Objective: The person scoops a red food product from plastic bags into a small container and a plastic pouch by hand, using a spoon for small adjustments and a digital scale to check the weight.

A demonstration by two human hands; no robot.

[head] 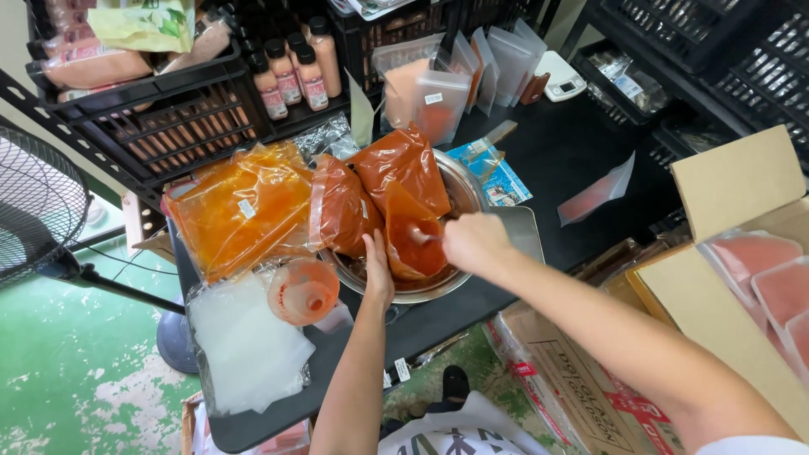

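right hand point(474, 242) hides spoon handle; bowl point(468, 187) mostly covered by bags.

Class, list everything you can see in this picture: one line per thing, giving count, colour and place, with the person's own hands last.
metal bowl: one, silver, table centre
sauce bags: several, orange-red, in and left of the bowl
funnel: one, orange, front of the table
clear bags: a stack, whitish, front left
bottles: several, pinkish with black caps, in the black crate behind
standing pouches: several, clear, behind the bowl
fan: one, black, far left
cardboard boxes: several, brown, right
left hand: steadies the open bag in the bowl
right hand: holds a spoon handle over the bag
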